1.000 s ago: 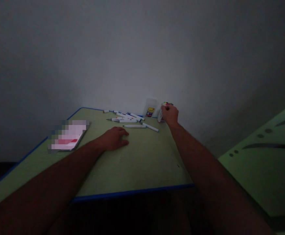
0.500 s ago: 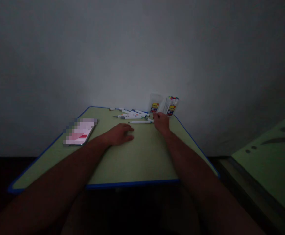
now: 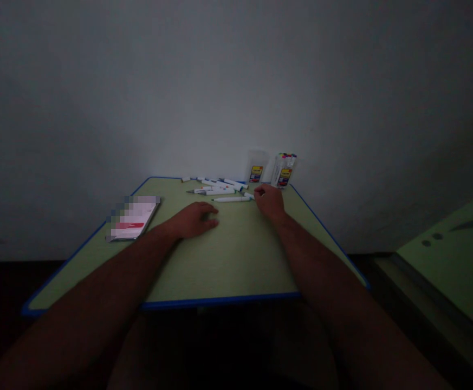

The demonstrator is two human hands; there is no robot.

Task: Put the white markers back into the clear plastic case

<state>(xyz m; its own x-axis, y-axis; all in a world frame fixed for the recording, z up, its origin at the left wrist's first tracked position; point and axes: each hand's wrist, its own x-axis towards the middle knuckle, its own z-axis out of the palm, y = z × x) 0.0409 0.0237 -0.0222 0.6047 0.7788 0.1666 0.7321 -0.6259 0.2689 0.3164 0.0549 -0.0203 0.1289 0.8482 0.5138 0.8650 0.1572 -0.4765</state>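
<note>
My left hand (image 3: 195, 219) lies palm down on the green table (image 3: 228, 260), fingers loosely flat, holding nothing. My right hand (image 3: 269, 200) is further back, its fingers pinched on the end of a white marker (image 3: 247, 195). Several white markers (image 3: 218, 188) lie scattered near the table's far edge, one (image 3: 232, 199) just ahead of my left hand. Two clear marker cases stand at the back right: an apparently empty one (image 3: 256, 168) and one with markers in it (image 3: 284, 170).
A phone (image 3: 134, 218) lies on the table's left side. The table has a blue rim and stands against a pale wall. A second green surface (image 3: 455, 254) is off to the right. The room is dim.
My right hand left the marker case at the back right and came down-left to the marker by the pile. The left hand stayed put. The camera view shifted.
</note>
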